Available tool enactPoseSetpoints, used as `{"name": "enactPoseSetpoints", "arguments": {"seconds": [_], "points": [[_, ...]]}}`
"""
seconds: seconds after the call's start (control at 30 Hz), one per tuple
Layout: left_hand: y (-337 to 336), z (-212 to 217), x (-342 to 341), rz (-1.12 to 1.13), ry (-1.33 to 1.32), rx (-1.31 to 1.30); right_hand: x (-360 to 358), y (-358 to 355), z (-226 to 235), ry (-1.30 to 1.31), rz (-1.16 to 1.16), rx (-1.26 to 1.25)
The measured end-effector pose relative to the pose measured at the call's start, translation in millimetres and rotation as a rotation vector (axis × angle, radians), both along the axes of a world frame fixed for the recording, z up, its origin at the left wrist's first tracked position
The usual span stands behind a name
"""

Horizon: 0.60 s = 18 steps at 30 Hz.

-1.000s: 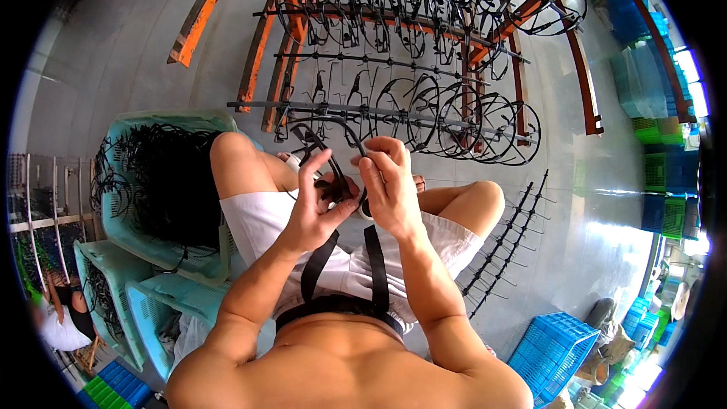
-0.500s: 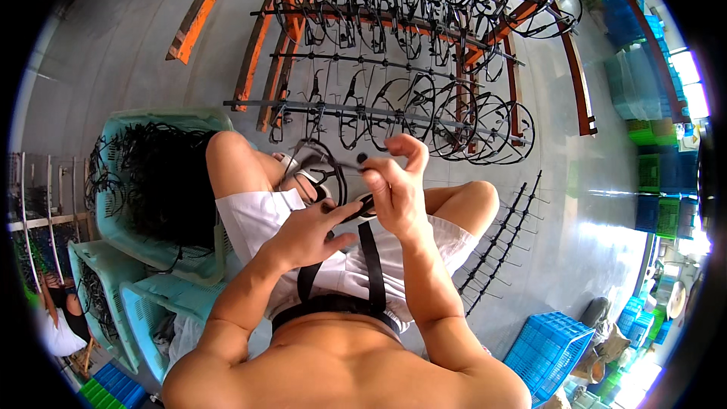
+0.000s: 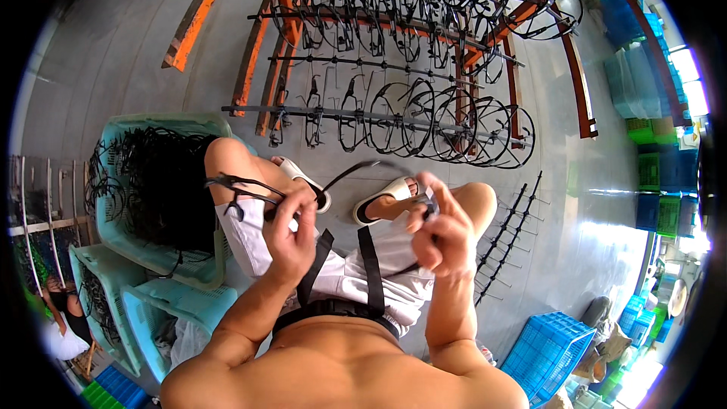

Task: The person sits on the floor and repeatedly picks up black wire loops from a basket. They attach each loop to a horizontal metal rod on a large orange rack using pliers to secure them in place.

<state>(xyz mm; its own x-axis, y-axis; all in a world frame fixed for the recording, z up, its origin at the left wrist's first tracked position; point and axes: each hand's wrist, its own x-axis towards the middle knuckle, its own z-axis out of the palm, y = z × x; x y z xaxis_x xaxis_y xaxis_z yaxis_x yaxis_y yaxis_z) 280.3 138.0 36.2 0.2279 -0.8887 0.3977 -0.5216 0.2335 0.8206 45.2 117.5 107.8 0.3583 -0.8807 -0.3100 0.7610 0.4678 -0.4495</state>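
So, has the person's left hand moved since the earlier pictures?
Yes. The left hand has gone down and to the left, away from the right hand and toward the pale green plastic crate of black wire parts.

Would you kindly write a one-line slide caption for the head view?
Seated person's left hand and right hand hold a thin black curved part before a rack of black hoops.

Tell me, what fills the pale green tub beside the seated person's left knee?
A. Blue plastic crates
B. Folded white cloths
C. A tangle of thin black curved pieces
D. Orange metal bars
C: the pale green tub beside the person's left knee is heaped with a tangle of black curved pieces, like the one the left hand holds.
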Motion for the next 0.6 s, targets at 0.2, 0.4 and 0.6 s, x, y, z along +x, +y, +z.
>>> {"name": "enactPoseSetpoints", "arguments": {"seconds": [0.2,0.4,0.6], "points": [[-69,-27,16,-0.017,-0.447,-0.163,-7,-38,-21,0.385,-0.387,-0.234],[-91,-54,15,-0.088,-0.520,-0.006,57,-85,-109,0.757,-0.450,-0.323],[-93,-54,15,-0.088,-0.504,-0.032,75,-129,-145,0.759,-0.380,-0.191]]}}
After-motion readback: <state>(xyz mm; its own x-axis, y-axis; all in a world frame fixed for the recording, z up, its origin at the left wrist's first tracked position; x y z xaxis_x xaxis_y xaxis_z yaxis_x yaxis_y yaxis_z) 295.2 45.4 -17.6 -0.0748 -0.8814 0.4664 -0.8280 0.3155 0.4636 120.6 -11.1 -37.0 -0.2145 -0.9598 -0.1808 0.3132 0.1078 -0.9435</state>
